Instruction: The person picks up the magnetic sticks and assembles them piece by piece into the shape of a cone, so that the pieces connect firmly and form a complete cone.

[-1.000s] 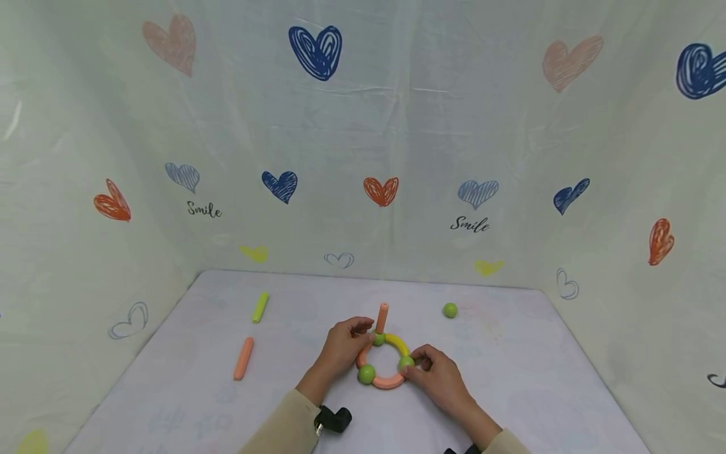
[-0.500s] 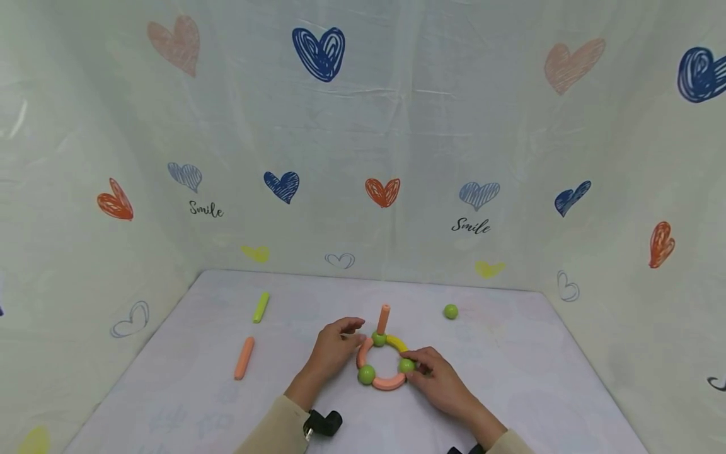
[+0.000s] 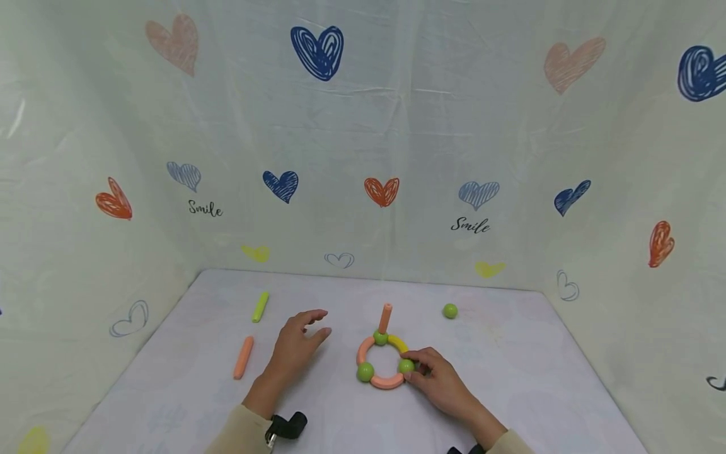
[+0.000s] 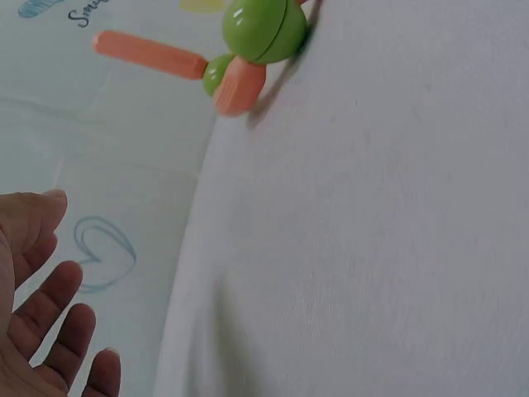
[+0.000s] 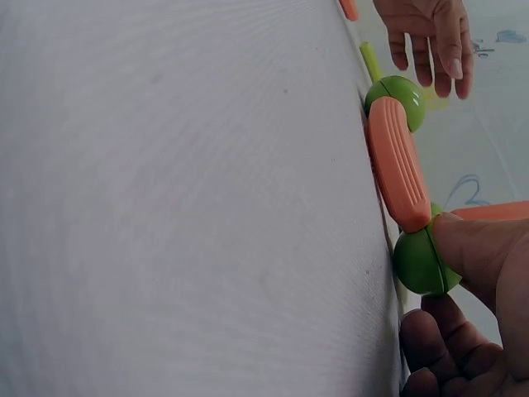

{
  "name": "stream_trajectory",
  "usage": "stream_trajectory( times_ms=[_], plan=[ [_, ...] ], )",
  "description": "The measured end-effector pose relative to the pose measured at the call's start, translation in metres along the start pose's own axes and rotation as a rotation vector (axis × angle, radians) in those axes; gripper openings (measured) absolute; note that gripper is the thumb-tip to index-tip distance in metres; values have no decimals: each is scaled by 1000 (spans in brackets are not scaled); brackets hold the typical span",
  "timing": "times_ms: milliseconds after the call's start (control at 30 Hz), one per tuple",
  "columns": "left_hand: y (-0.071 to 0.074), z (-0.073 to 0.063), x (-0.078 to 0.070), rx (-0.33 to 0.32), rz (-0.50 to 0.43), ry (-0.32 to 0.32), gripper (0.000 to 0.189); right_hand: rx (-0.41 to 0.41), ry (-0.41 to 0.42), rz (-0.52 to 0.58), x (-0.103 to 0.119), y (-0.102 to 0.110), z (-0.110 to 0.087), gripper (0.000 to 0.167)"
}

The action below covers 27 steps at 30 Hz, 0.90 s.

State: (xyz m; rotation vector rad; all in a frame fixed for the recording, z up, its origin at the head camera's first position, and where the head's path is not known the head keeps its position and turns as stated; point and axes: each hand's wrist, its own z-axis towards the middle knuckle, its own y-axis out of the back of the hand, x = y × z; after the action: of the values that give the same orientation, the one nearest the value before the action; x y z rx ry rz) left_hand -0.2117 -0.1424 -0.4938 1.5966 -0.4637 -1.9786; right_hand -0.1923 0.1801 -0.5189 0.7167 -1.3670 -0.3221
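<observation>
A ring of green balls joined by curved rods lies on the table; the bottom curved rod [image 3: 387, 382] is orange and the upper right rod [image 3: 398, 343] yellow. From the far ball [image 3: 380, 337] a straight orange rod [image 3: 385, 318] stands up, which sticks out sideways in the left wrist view. My right hand [image 3: 439, 381] pinches the ring's right green ball [image 5: 421, 263] between thumb and fingers. To the left of the ring, over the table, my left hand [image 3: 296, 347] holds nothing, its fingers spread and relaxed. The ring's left ball [image 4: 263, 29] shows at the top of the left wrist view.
A loose straight orange rod [image 3: 243, 357] lies left of my left hand, with a yellow-green rod [image 3: 260, 307] farther back. One loose green ball [image 3: 450, 310] sits at the back right. Behind the table [image 3: 510, 353] hangs a curtain [image 3: 420, 139] printed with hearts.
My left hand has come away from the ring's far left side and moved left, its fingers opening. My right hand stays at the right ball, its fingers shifting slightly.
</observation>
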Motion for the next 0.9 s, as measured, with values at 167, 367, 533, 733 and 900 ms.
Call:
stream_trajectory(
  times_ms=[167, 367, 533, 733, 900],
  plan=[
    [32, -6, 13, -1, 39, 27, 43, 0, -9, -4, 0, -1, 1, 31],
    [70, -17, 30, -15, 115, 74, 45, 5, -12, -4, 1, -2, 1, 32],
    [94, -28, 45, -6, 147, 142, 50, 5, -7, -5, 1, -1, 1, 32],
    [109, -36, 64, 32, 168, 237, 61, 2, -13, -6, 2, -1, -1, 32],
    [114, -39, 77, 81, 175, 264, 68, 6, -23, 0, 2, -1, -1, 32]
  ],
)
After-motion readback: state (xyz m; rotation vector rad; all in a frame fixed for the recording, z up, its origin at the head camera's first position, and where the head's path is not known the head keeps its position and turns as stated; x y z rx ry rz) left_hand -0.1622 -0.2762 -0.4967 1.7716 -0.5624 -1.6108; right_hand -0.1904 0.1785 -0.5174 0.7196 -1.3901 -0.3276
